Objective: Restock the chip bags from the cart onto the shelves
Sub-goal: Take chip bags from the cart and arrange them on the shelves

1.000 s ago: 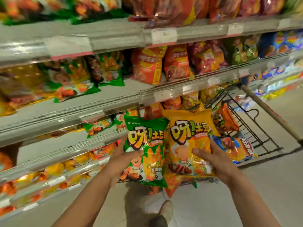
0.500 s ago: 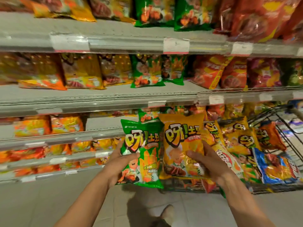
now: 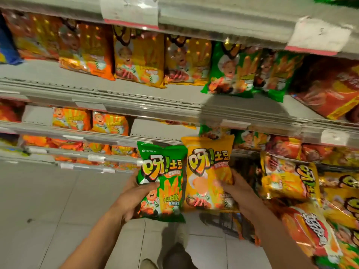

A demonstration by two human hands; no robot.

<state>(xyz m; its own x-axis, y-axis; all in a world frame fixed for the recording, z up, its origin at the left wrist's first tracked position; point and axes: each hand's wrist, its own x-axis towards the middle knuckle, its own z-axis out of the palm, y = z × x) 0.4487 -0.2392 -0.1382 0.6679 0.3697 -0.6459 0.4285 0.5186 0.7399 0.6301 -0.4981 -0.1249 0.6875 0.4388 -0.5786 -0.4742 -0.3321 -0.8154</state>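
On the left we see the shelves [image 3: 136, 105] stocked in tiers: orange and yellow bags [image 3: 138, 59] stand upright in a row on the upper tier, with green bags [image 3: 231, 70] further right, and smaller orange packs [image 3: 91, 121] sit on the tier below. In front of the lower tiers, above the tiled floor [image 3: 48, 200], our left hand [image 3: 130, 199] grips the green chip bag [image 3: 162, 183], thumb across its front and fingers curled behind its left edge. The bag stands upright, long axis vertical, printed face toward us, top seam up. Touching its right edge is the yellow chip bag [image 3: 208, 171], also upright and facing us, held by our right hand [image 3: 242, 197] with the thumb pressed on its lower front and the fingers wrapped behind. At the far right the cart [image 3: 223, 222] shows only dark wire, piled with yellow and red bags [image 3: 287, 181] lying tilted on their sides.
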